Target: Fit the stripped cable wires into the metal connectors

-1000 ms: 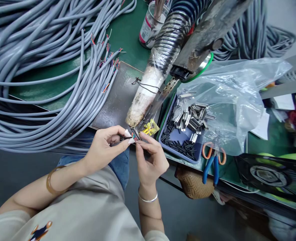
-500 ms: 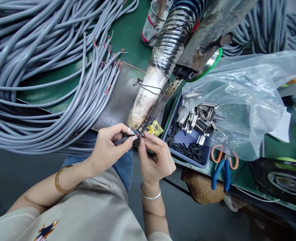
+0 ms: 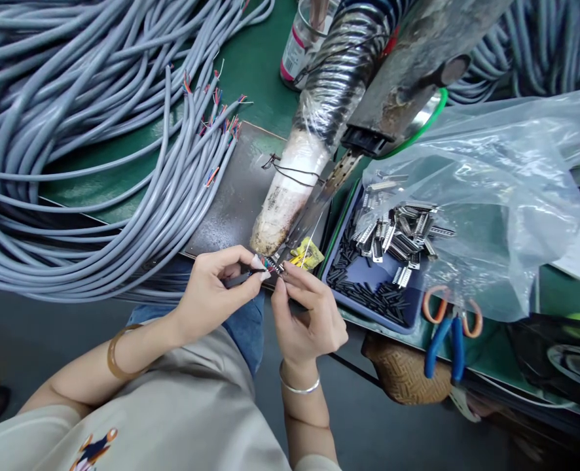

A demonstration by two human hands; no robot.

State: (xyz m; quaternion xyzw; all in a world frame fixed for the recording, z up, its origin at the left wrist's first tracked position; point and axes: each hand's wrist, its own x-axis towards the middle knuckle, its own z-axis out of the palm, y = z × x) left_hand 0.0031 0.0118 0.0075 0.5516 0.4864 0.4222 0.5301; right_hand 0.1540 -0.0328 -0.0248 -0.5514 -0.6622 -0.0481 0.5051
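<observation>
My left hand [image 3: 216, 288] is closed on the end of a grey cable [image 3: 239, 278], with coloured wires [image 3: 266, 263] fanning out past its fingertips. Thumb and finger of my right hand [image 3: 309, 311] pinch a small metal connector [image 3: 275, 265], mostly hidden by the fingers. The wire ends meet the connector between both hands; whether each wire is joined cannot be made out. Just above them, a soldering iron [image 3: 342, 171] slants down from its holder, its tip close to the connector. The mouth of a wrapped fume hose [image 3: 290, 176] hangs beside it.
Many grey cables [image 3: 123, 216] with stripped ends cover the left of the green table. At right, a blue tray [image 3: 363, 261] holds metal connectors [image 3: 398, 229] and black sleeves [image 3: 378, 299], partly under a plastic bag [image 3: 496, 190]. Blue-handled pliers [image 3: 444, 340] and orange-handled scissors [image 3: 474, 320] overhang the edge.
The view has shifted slightly, so the tray and tools appear farther right. Both hands keep their grip on the cable and connector under the iron, with the wires a little more visible.
</observation>
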